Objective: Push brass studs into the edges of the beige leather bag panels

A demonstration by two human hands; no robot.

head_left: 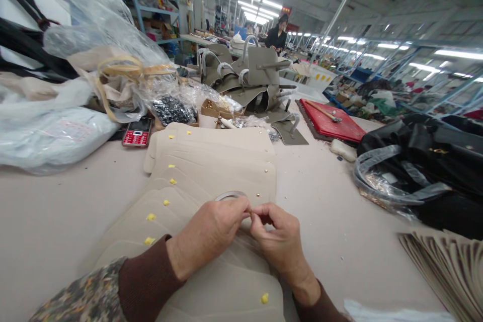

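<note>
My left hand and my right hand meet above a fanned stack of beige leather panels on the table. Both hands are pinched closed, fingertips touching at something too small to name. A clear roll of tape peeks out just beyond my left fingers. Small yellow tags and brass studs dot the panels. Brown cuffs cover both wrists.
Plastic bags and a red phone lie at the left. Grey bag parts pile up behind, next to a red board with a hammer. Black bags sit at the right, card sheets at lower right. A person stands far back.
</note>
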